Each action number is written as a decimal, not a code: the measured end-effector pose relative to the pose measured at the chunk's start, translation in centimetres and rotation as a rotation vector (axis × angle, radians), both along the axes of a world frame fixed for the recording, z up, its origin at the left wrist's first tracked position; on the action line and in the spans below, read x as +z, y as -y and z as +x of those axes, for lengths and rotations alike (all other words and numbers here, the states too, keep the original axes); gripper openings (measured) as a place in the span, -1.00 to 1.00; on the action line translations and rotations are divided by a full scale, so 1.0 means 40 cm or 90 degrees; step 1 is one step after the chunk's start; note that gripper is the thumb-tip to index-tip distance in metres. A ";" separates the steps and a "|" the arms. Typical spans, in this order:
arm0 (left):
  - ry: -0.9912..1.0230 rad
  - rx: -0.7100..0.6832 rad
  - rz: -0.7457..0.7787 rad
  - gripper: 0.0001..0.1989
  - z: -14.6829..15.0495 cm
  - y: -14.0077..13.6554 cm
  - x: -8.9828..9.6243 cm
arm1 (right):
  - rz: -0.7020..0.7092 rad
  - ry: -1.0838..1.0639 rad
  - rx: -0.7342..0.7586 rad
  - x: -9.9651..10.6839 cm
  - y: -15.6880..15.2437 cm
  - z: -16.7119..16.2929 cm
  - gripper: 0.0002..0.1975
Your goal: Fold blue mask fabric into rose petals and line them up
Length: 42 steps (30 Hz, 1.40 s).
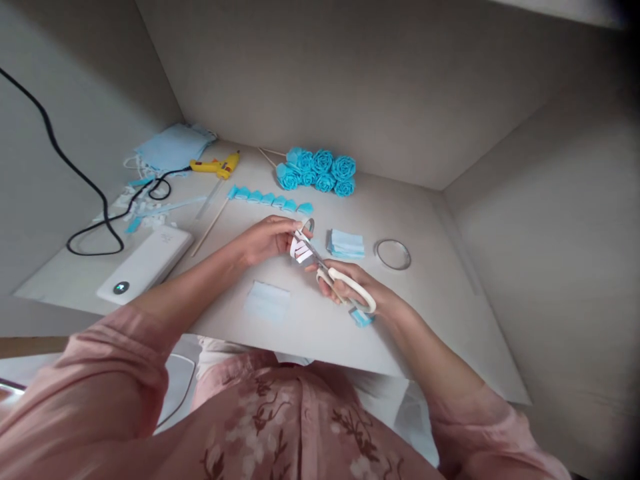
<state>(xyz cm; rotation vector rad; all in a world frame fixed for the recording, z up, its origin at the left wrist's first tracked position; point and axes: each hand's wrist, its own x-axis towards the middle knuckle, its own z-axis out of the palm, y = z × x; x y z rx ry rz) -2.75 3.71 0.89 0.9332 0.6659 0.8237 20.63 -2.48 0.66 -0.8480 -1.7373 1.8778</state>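
My left hand is closed round a whitish, ring-shaped roll that looks like tape, held up over the table. In my right hand is a pair of scissors with cream handles. Its blades reach to the roll, and whether they are cutting cannot be made out. A stack of pale blue fabric squares lies just beyond my right hand. Nearer me, a single pale square is flat on the table. A small blue piece rests beside my right wrist.
Blue rolled fabric roses lie at the back. Before them runs a row of folded blue petals near a wooden stick. Leftward are a yellow glue gun, face masks, and a white power bank. A thin ring lies right.
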 end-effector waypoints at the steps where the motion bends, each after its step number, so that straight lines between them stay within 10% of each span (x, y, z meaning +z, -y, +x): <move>1: 0.004 -0.006 -0.003 -0.66 0.000 0.001 0.002 | 0.018 -0.012 0.009 0.001 0.000 0.000 -0.33; 7: -0.004 -0.014 0.020 -0.62 0.005 0.010 0.011 | 0.098 0.074 -0.028 0.003 -0.004 -0.001 -0.34; 17: -0.041 0.072 0.004 -0.59 0.020 0.011 0.004 | 0.591 0.415 -0.136 0.024 0.010 0.001 -0.49; 25: -0.001 0.125 0.031 -0.62 0.006 -0.009 -0.009 | 0.689 0.449 -0.077 0.011 0.029 -0.019 -0.55; 28: 0.024 0.162 0.055 -0.68 -0.008 -0.025 -0.004 | 0.610 0.364 0.002 0.017 0.040 -0.030 -0.55; 35: 0.069 0.114 0.025 -0.64 0.003 -0.016 -0.007 | 0.035 -0.058 -0.020 0.033 0.009 0.023 -0.34; 42: 0.025 0.086 0.038 -0.58 0.000 -0.016 -0.014 | -0.097 -0.128 -0.013 -0.002 -0.004 0.024 -0.33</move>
